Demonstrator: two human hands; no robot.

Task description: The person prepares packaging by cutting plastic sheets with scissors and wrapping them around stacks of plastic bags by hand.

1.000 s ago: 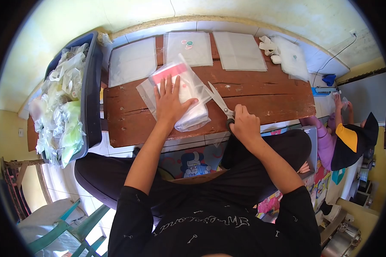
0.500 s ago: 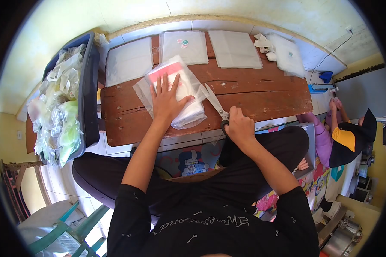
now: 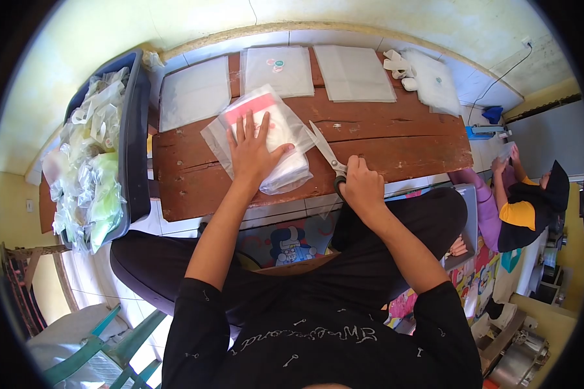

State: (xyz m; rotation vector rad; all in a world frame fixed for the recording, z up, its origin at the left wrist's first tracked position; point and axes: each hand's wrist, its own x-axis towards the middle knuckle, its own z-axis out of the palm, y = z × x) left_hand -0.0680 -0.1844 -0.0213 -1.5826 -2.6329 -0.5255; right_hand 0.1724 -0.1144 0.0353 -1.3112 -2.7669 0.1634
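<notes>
My left hand (image 3: 252,152) lies spread on a packet of white plastic bags (image 3: 285,174) with a pink-red band near its top, wrapped in loose clear plastic. The fingers stretch out flat and press down on it. My right hand (image 3: 363,187) is wrapped round the black handles of a pair of scissors (image 3: 329,152). The blades are partly apart and point up and left, their tips by the right edge of the clear wrapping. The packet rests at an angle on a brown wooden table (image 3: 396,142).
Flat stacks of clear plastic (image 3: 196,94) line the table's far side, one with small round stickers (image 3: 278,66) on top. A dark bin (image 3: 136,129) full of crumpled plastic stands at left. At right, another person (image 3: 522,207) sits near a blue device (image 3: 480,133).
The scissors have shifted very slightly up and left with my right hand. My left hand stays put. The other person's hands have risen, holding something clear.
</notes>
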